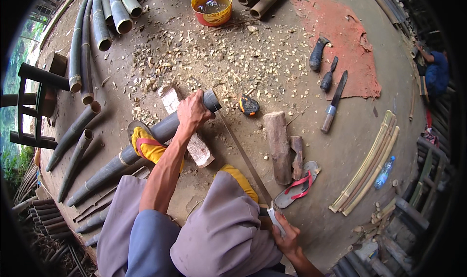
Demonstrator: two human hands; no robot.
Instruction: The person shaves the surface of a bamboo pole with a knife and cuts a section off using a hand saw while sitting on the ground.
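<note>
A thick dark bamboo pole [124, 159] slants across a pale wooden block [198, 150]. Near the pole's open end, my left hand [193, 111] is closed over it from above. My left foot, in a yellow sock and flip-flop [146, 143], rests on the pole too. Closed around the light handle of a handsaw [245, 161] is my right hand [286, 232], low and to the right. The saw's narrow blade runs up to the pole just beside its end; how deep it sits in the bamboo I cannot tell.
A tape measure [249, 105] lies right of the pole end. Beyond are a knife [334, 102], a chisel-like tool [329, 75] and a dark mallet-like tool [318, 53] by a red cloth [350, 43]. Split bamboo strips [365, 163], an empty flip-flop [299, 185] and a bucket [212, 7] stand around.
</note>
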